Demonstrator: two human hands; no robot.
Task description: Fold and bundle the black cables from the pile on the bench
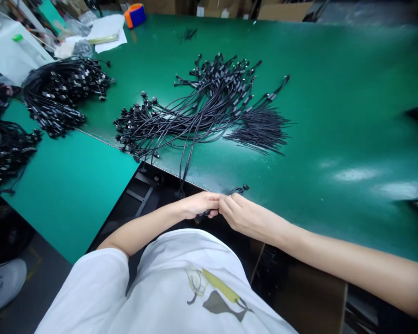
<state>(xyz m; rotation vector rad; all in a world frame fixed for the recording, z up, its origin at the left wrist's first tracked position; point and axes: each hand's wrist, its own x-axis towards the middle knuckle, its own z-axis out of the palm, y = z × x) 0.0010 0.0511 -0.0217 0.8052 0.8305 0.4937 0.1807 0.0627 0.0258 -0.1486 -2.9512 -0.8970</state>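
Note:
My left hand [201, 205] and my right hand [237, 212] meet at the table's front edge, fingers closed on a black cable [237, 190]. A connector end of that cable sticks out above my right hand; the rest is mostly hidden by my fingers. Beyond them on the green table [334, 116] lies a loose pile of black cables [195, 116] with connectors at both ends. Two cables of the pile hang over the edge, left of my hands. A bundle of thin black ties [261, 130] rests against the pile's right side.
More bundled black cables [61, 93] lie at the left, with another heap [10, 144] at the far left. A roll of orange and blue tape [135, 16] and white paper [107, 32] are at the back left. An open gap lies below the table edge.

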